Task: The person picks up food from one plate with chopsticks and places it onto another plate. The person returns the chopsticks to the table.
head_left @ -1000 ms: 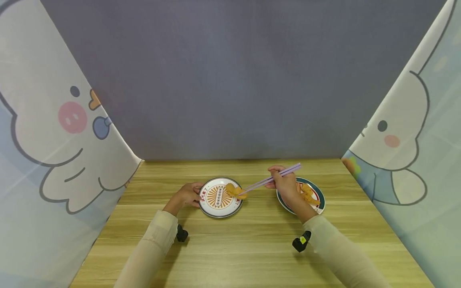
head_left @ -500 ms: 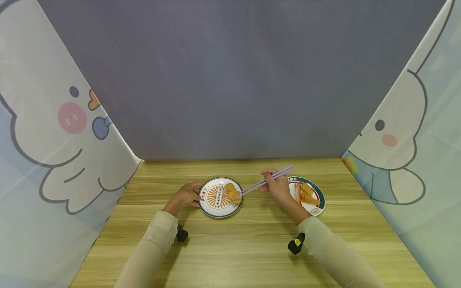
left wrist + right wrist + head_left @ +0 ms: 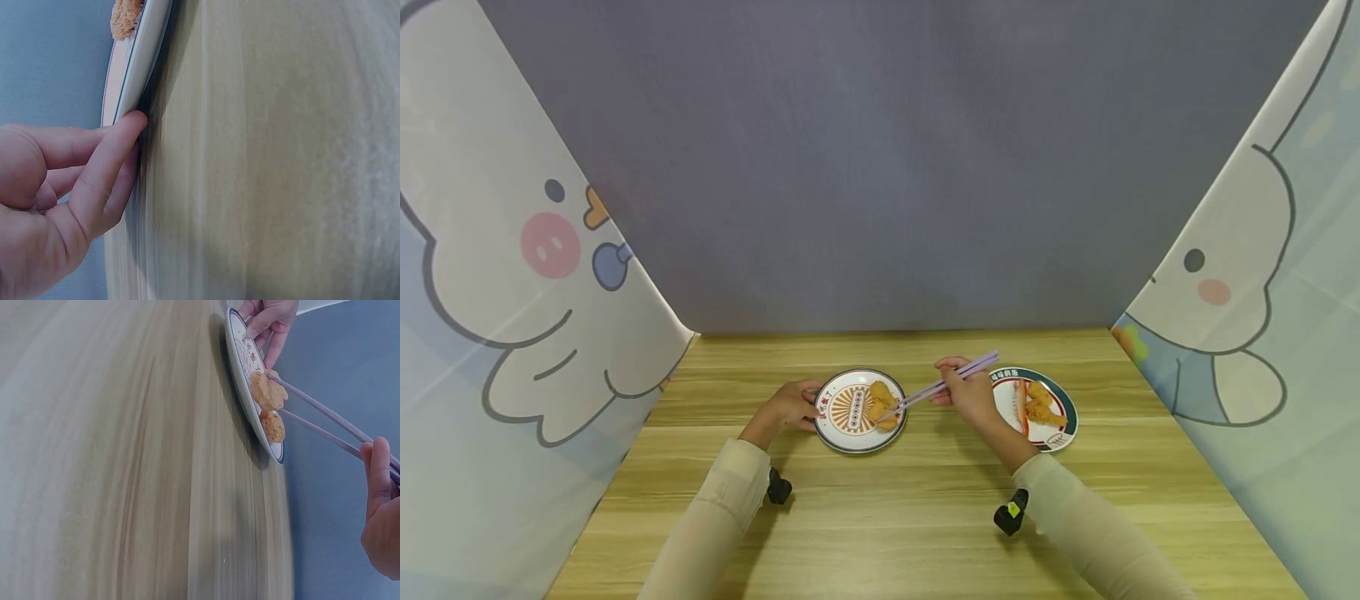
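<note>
The left hand (image 3: 788, 406) pinches the left rim of a round white plate (image 3: 838, 433) with an orange ray pattern; the left wrist view shows thumb and fingers at its edge (image 3: 139, 69). In the head view the right hand (image 3: 967, 395) holds a pair of light purple chopsticks (image 3: 942, 384), tips pointing left over the plate. Two fried golden pieces lie on the plate's right part, one (image 3: 274, 427) nearer the rim and another (image 3: 267, 392) at the tips of the chopsticks, which stand apart around it.
Right of the right hand, an oval plate (image 3: 1070, 404) with a green rim holds more fried pieces (image 3: 1041, 406) and a red-and-white stick-shaped piece (image 3: 1021, 407). A grey cloth wall (image 3: 895, 167) rises behind the wooden table (image 3: 895, 517), with cartoon-printed cloths at both sides.
The right hand with the chopsticks has moved left, off the oval plate's view. The piece at the tips has shifted left and down on the round plate. The left hand has stayed still.
</note>
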{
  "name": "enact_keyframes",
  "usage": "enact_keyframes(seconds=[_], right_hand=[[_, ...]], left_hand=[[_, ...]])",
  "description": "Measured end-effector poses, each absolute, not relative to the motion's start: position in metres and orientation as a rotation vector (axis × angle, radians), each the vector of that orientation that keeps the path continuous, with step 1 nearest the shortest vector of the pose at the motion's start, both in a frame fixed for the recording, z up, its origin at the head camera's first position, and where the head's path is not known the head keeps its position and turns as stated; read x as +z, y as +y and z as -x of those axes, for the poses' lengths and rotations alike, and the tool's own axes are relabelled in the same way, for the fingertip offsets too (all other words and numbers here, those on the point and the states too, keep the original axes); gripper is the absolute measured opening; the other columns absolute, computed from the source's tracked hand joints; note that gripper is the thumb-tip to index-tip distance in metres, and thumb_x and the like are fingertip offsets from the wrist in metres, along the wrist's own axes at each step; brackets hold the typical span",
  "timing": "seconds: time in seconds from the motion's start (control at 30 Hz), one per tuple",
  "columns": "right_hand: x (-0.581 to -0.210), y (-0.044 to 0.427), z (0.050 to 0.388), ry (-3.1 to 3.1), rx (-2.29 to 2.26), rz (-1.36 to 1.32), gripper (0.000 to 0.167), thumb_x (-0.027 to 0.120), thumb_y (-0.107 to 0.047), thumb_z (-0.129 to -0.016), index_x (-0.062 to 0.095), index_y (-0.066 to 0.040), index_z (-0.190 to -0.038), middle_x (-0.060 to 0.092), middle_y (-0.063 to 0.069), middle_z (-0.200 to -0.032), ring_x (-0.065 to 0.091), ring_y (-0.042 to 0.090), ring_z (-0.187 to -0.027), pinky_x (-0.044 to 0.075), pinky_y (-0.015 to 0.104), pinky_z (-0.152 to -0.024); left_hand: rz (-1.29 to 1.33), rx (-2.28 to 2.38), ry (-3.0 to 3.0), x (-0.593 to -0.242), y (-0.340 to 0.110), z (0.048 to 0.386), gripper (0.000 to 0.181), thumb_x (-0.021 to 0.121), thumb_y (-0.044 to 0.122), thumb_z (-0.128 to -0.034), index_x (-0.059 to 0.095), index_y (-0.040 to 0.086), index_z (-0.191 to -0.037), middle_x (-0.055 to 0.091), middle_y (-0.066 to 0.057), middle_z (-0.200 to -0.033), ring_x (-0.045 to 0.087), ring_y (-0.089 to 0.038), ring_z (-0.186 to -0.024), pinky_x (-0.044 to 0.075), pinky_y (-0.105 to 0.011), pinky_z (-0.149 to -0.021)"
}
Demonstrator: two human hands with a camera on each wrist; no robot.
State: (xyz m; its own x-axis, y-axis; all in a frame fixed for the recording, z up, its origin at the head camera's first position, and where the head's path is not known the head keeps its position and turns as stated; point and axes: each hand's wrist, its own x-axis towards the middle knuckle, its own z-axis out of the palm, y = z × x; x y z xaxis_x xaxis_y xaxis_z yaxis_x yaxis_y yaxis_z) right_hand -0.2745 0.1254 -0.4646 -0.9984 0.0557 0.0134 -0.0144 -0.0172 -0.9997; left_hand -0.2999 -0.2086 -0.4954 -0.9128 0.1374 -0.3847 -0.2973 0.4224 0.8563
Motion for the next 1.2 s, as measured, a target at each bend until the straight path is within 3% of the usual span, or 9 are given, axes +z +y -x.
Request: enact_keyframes(seconds=[0.3,0.57,0.97,1.2], right_hand=[[-0.467,0.125,0.274,-2.191,2.198,0.012,0.023,0.053,-0.01,-0.104,0.067,0.005,-0.114,0.07,0.011,-0.072,0.071,0.016,-0.055,0.065,0.033,-0.057],[-0.459,0.134,0.273,-2.162,2.214,0.02,0.023,0.051,-0.011,-0.105,0.065,0.004,-0.116,0.072,0.01,-0.071,0.072,0.016,-0.056,0.066,0.042,-0.061],[-0.446,0.162,0.276,-2.061,2.242,0.038,0.025,0.051,-0.01,-0.106,0.06,0.006,-0.122,0.069,0.007,-0.071,0.072,0.014,-0.058,0.064,0.028,-0.055],[-0.442,0.18,0.275,-2.022,2.271,0.06,0.015,0.051,-0.009,-0.106,0.063,-0.004,-0.111,0.068,0.004,-0.069,0.072,0.013,-0.057,0.062,0.023,-0.052]], left_hand=[[0.127,1.499,2.286,-0.496,-0.207,0.3,0.068,0.062,-0.017,-0.0897,0.044,0.003,-0.152,0.049,-0.021,-0.116,0.065,-0.025,-0.086,0.067,-0.034,-0.07],[0.118,1.489,2.294,-0.496,-0.207,0.298,0.068,0.062,-0.018,-0.0897,0.043,0.001,-0.152,0.049,-0.023,-0.117,0.065,-0.027,-0.087,0.067,-0.035,-0.07],[0.112,1.492,2.292,-0.497,-0.206,0.298,0.068,0.062,-0.017,-0.0905,0.042,0.001,-0.153,0.048,-0.024,-0.12,0.065,-0.027,-0.088,0.067,-0.035,-0.071],[0.122,1.5,2.287,-0.495,-0.206,0.299,0.069,0.061,-0.018,-0.09,0.041,0.001,-0.153,0.048,-0.026,-0.122,0.066,-0.027,-0.086,0.067,-0.036,-0.07]])
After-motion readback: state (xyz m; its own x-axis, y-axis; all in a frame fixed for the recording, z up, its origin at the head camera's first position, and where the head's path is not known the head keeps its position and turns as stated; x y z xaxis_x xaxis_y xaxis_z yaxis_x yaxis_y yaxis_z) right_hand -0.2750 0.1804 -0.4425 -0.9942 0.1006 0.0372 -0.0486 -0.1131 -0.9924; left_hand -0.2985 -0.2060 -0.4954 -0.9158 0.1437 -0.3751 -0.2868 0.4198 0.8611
